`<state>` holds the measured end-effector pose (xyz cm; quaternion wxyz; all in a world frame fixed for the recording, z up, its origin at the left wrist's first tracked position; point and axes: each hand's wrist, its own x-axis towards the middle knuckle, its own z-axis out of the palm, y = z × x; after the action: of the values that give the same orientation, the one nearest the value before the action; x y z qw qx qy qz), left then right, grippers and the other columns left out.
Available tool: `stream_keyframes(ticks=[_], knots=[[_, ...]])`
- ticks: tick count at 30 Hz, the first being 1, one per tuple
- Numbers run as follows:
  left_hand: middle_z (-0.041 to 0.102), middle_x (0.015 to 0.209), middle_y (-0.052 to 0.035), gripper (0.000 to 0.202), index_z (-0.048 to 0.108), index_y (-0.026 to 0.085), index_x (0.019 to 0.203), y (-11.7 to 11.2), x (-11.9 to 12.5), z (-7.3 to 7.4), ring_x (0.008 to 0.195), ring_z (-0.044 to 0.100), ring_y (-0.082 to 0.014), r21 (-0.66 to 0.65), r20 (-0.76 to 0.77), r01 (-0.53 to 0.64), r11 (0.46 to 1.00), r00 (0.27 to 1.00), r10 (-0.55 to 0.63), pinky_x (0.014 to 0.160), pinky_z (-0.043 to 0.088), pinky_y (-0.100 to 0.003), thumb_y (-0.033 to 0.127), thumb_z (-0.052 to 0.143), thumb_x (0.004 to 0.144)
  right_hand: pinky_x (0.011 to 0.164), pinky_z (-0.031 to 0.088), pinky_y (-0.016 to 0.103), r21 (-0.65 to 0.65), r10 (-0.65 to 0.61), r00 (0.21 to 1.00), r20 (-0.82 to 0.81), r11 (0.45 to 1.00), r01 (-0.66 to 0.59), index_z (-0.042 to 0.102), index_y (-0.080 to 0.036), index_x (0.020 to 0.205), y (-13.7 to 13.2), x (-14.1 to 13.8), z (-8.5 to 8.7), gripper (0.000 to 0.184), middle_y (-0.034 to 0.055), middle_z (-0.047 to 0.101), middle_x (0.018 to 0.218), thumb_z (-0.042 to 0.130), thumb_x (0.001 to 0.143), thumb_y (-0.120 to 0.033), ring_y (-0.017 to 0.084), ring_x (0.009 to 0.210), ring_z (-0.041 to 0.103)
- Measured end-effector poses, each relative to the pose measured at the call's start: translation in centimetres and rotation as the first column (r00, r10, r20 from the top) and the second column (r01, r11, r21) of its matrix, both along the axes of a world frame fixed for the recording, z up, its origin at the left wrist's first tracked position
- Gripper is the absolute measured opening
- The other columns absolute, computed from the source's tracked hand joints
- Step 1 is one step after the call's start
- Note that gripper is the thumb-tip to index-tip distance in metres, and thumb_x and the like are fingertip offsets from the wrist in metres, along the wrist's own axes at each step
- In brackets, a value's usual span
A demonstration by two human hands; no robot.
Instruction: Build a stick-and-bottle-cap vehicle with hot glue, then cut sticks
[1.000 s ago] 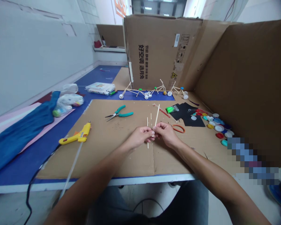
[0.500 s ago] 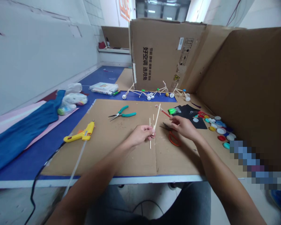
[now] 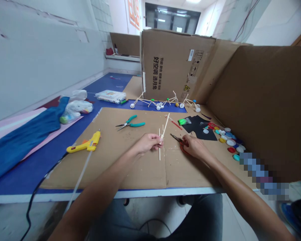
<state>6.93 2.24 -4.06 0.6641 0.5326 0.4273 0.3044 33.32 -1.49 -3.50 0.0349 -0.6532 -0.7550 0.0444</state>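
Note:
My left hand (image 3: 150, 143) pinches thin wooden sticks (image 3: 166, 124), one of them slanting up and away from the fingers. Another wooden stick (image 3: 160, 155) lies on the cardboard beneath this hand, and a short piece of stick (image 3: 163, 127) lies just beyond it. To the right, my right hand (image 3: 194, 146) is closed around the orange handles of a pair of scissors (image 3: 176, 137). The dark blades point up and left, toward the sticks. The fingers partly cover the handles. Past the scissors lies a red strip (image 3: 177, 125) on the cardboard.
Teal-handled pliers (image 3: 130, 123) and a yellow glue gun (image 3: 90, 144) with a cord lie to the left. Stick models with bottle-cap wheels (image 3: 158, 106) stand at the back. Black sheets (image 3: 203, 127) and coloured bottle caps (image 3: 231, 142) lie right, beside a cardboard wall (image 3: 266, 110).
My right hand has moved down from near the red strip and taken hold of the scissors' handles. My left hand still holds the sticks. The view has tilted slightly.

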Motion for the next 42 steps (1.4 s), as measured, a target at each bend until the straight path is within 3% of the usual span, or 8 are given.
stream_keyframes(ticks=[4,7,9,13,15,19,26,42], knots=[[0.072,0.073,-0.0057,0.03,0.065,0.013,0.073,0.1,-0.3,0.0,0.067,0.069,-0.0128,-0.041,0.027,0.051,0.998,0.998,-0.05,0.056,0.046,-0.019,0.038,0.082,0.073,0.067,0.036,0.028,0.035,0.0,0.999,-0.036,0.999,0.001,0.058,-0.017,0.111,0.0,0.7,-0.9,0.027,0.0113,0.068,0.096,0.056,0.085,-0.021,0.022,0.08,0.062],[0.072,0.073,-0.0054,0.029,0.065,0.013,0.074,0.2,-0.4,0.1,0.068,0.07,-0.0127,-0.047,0.043,0.057,0.997,0.998,-0.055,0.056,0.047,-0.019,0.037,0.082,0.073,0.067,0.038,0.029,0.095,-0.007,0.968,-0.251,0.995,0.032,0.056,-0.019,0.109,0.0,1.2,-1.4,0.027,0.0089,0.064,0.094,0.059,0.084,-0.027,0.021,0.078,0.059],[0.072,0.072,-0.005,0.029,0.064,0.013,0.074,0.3,-0.4,0.1,0.066,0.069,-0.0122,-0.043,0.051,0.062,0.997,0.997,-0.06,0.056,0.047,-0.019,0.036,0.082,0.074,0.064,0.04,0.029,0.095,-0.03,0.836,-0.548,0.991,0.098,0.054,-0.021,0.111,-0.1,1.3,-1.4,0.033,0.0057,0.06,0.092,0.061,0.083,-0.038,0.019,0.075,0.056],[0.072,0.071,-0.0047,0.027,0.064,0.013,0.071,0.4,-0.5,0.1,0.064,0.067,-0.0107,-0.021,0.049,0.065,0.998,0.997,-0.064,0.056,0.046,-0.019,0.034,0.081,0.075,0.062,0.041,0.028,-0.115,-0.111,0.366,-0.924,0.993,0.011,0.047,-0.024,0.126,-1.2,0.7,-0.3,0.066,0.0021,0.056,0.092,0.072,0.074,-0.055,0.014,0.07,0.051],[0.072,0.071,-0.0048,0.025,0.065,0.013,0.071,0.4,-0.6,0.2,0.063,0.066,-0.0102,-0.006,0.036,0.063,0.998,0.997,-0.063,0.057,0.046,-0.019,0.032,0.08,0.076,0.064,0.041,0.028,-0.231,-0.177,0.308,-0.935,0.962,-0.148,0.049,-0.023,0.129,-2.0,0.1,0.6,0.072,0.0033,0.057,0.095,0.076,0.071,-0.057,0.014,0.07,0.05],[0.072,0.072,-0.0048,0.021,0.066,0.013,0.072,0.3,-0.7,0.5,0.062,0.065,-0.0093,0.012,0.001,0.061,0.998,0.998,-0.061,0.057,0.046,-0.019,0.03,0.078,0.078,0.07,0.042,0.029,-0.303,-0.136,0.447,-0.884,0.895,-0.328,0.059,-0.018,0.121,-2.6,-1.1,2.6,0.063,0.0043,0.059,0.095,0.075,0.075,-0.058,0.015,0.077,0.051],[0.071,0.071,-0.0038,0.019,0.066,0.014,0.074,-0.1,-0.5,0.7,0.059,0.062,-0.0084,0.022,-0.041,0.094,0.995,0.995,-0.093,0.057,0.044,-0.02,0.03,0.074,0.079,0.071,0.041,0.029,-0.382,-0.079,0.622,-0.779,0.846,-0.371,0.063,-0.017,0.098,-1.3,-3.5,4.6,0.045,0.0,0.057,0.084,0.076,0.073,-0.052,0.015,0.077,0.051],[0.071,0.071,-0.0028,0.016,0.066,0.014,0.073,-0.2,-0.1,0.1,0.056,0.057,-0.0069,0.039,-0.047,0.118,0.992,0.992,-0.116,0.056,0.043,-0.02,0.028,0.074,0.08,0.062,0.036,0.026,-0.441,-0.188,0.594,-0.782,0.84,-0.315,0.06,-0.017,0.086,-1.0,-5.3,4.8,0.049,-0.0016,0.055,0.075,0.076,0.069,-0.06,0.011,0.065,0.045]])
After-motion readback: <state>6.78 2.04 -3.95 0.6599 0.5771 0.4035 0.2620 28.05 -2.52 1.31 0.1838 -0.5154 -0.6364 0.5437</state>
